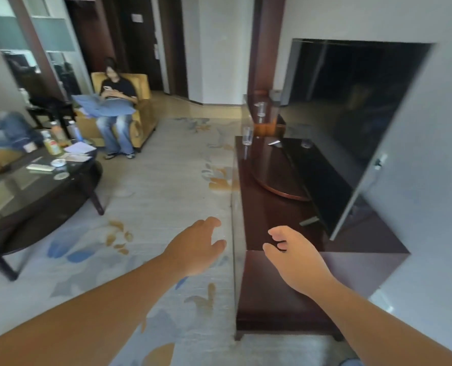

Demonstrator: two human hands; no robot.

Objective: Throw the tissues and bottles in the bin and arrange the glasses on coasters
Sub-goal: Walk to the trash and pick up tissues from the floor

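Both bare forearms are reaching forward, low in the view. The left hand [198, 247] is hanging over the patterned carpet [150, 207], fingers loosely spread and holding nothing. The right hand [291, 256] is hovering above the near end of the dark wooden TV cabinet [272, 294], fingers half curled, also grasping nothing.

Farther along the cabinet a flat-screen TV [351, 122] is standing dark on its rounded base. At the cabinet's far front corner a clear drinking glass [247, 136] is standing upright, and beyond it a second glass [261, 109] is sitting on a raised wooden ledge; whether either is resting on a coaster cannot be told.

To the left, a glass-topped coffee table [21, 196] is carrying several bottles [52, 143], some papers [78, 149], a remote control [40, 167] and a small round dish [58, 162]. The bottle labels are too blurred to read.

Past the table a person [116, 101] is sitting in a yellow armchair [143, 114], looking down at a phone.
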